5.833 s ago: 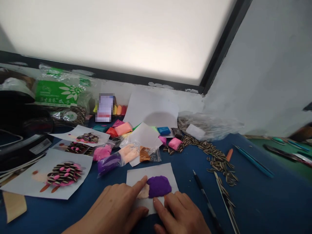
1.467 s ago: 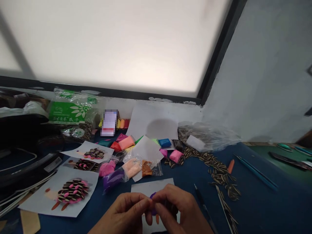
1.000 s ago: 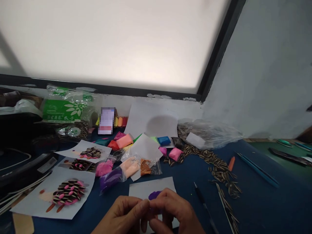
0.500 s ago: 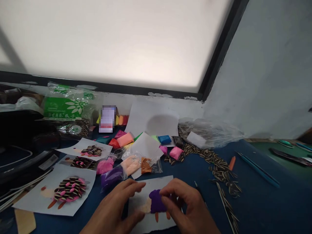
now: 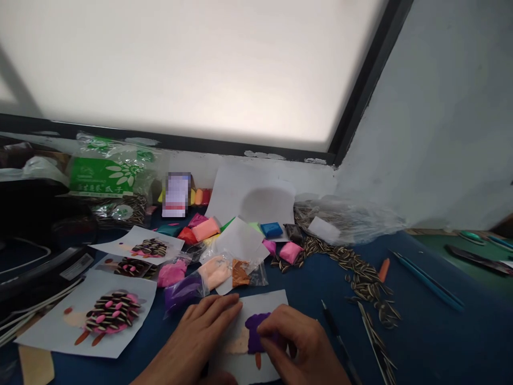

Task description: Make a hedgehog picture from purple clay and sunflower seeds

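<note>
On the blue tabletop lies a sheet of white paper (image 5: 272, 299) carrying a purple clay shape (image 5: 255, 327). A pale cream clay piece (image 5: 239, 342) joins its left side, and a small orange-brown clay strip (image 5: 258, 361) sits below. My left hand (image 5: 208, 326) rests flat on the paper's left part, fingers stretched out. My right hand (image 5: 298, 339) covers the right part of the purple clay, thumb and index finger pinched at its surface. Whether anything small is between those fingertips is hidden.
Finished seed-and-clay pictures (image 5: 112, 315) lie left. Behind are bagged clay packs (image 5: 214, 272). Sunflower seeds (image 5: 352, 262) spread right of them. A pen (image 5: 334, 326), a metal blade-like tool (image 5: 371, 337), blue tweezers (image 5: 428, 280) and an orange clay stick (image 5: 383, 270) lie right.
My left hand has flattened onto the paper, its thumb drawn down and away from the cream clay. My right hand has shifted slightly left and down over the purple clay.
</note>
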`<move>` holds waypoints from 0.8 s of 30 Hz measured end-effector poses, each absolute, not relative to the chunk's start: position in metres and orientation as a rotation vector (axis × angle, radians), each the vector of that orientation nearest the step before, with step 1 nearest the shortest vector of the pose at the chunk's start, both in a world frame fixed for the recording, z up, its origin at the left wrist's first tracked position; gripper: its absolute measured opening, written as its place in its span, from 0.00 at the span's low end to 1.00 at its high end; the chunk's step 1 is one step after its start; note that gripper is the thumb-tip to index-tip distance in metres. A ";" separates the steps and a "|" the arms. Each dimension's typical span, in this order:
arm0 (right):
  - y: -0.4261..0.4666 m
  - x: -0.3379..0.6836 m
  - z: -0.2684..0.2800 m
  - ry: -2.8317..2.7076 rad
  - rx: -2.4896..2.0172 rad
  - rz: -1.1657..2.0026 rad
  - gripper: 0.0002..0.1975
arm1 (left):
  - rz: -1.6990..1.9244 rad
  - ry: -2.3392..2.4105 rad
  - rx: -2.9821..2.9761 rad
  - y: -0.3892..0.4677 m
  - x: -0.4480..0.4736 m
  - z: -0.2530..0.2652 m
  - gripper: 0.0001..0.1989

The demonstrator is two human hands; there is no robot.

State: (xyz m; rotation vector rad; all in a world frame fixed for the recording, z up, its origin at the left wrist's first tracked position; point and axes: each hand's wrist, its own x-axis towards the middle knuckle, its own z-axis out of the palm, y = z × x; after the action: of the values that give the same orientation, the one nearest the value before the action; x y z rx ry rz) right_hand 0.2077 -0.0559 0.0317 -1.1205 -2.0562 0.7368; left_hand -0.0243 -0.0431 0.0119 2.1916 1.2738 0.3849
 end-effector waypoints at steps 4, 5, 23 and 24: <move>-0.056 0.200 0.018 -2.041 -1.079 0.746 0.08 | 0.407 1.216 2.250 -0.039 -0.026 0.005 0.44; -0.056 0.197 0.015 -2.033 -1.070 0.704 0.08 | 0.418 1.209 2.254 -0.038 -0.027 0.003 0.43; -0.043 0.158 -0.006 -2.126 -0.935 0.066 0.06 | 0.485 1.145 2.018 -0.034 -0.036 0.008 0.49; -0.043 0.156 -0.010 -2.101 -0.935 0.041 0.07 | 0.495 1.136 2.017 -0.035 -0.035 0.010 0.49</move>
State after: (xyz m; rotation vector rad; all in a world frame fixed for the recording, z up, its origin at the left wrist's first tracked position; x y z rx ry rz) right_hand 0.1559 -0.0430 -0.0100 -0.9353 -2.1011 0.0410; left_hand -0.0352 -0.0353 0.0097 2.0174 1.1356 0.4951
